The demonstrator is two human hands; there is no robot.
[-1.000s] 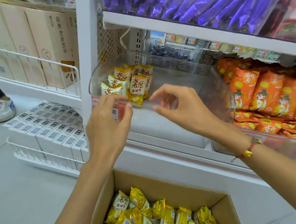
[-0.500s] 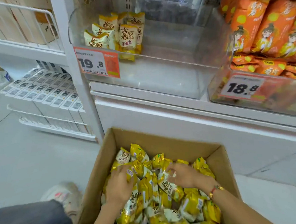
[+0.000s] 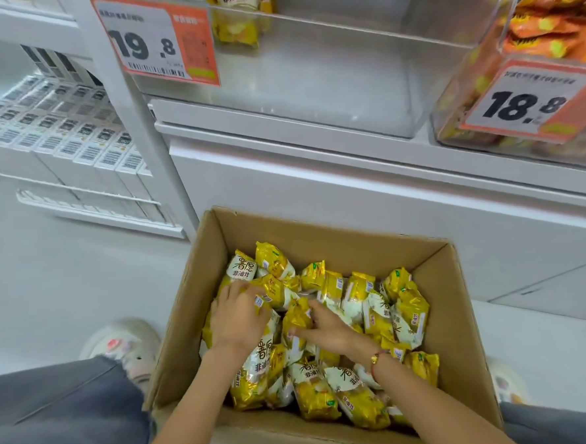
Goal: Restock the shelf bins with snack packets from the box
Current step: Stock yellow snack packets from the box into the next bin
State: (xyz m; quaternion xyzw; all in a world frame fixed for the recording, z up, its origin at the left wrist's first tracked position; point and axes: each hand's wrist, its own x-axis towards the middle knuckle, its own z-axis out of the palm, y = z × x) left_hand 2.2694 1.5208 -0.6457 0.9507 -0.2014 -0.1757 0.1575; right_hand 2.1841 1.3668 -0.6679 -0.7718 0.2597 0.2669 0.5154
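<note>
Cardboard box (image 3: pixel 199 289), open on the floor below the shelving, is holding a heap of yellow packets (image 3: pixel 375 306) as a person reaches in with both hands. At far left, a wire rack (image 3: pixel 87 196) is carrying rows of white cartons (image 3: pixel 74 142). Moving right, the left hand (image 3: pixel 237 319) is lying palm-down on the pile, fingers curled over the top of a packet; whether it is gripping or only pressing cannot be told. Beside it, the right hand (image 3: pixel 325 326), a red bracelet (image 3: pixel 376 361) at the wrist, is spreading its fingers across neighbouring packets, thumb stretched toward the left hand, closing on nothing clearly. Above, the clear bin (image 3: pixel 345 91) tagged 19.8 (image 3: pixel 157 41) is sitting mostly bare, a few matching packets showing at its top edge. Further right, a second bin (image 3: pixel 456 109), tagged 18.8 (image 3: pixel 524 103), is packed with orange packets (image 3: pixel 547 31). The step in hand appears to be gathering a handful from the box. Next, the hands would need to close around several packets together, lift them clear of the box wall and carry them up into the bare bin.
</note>
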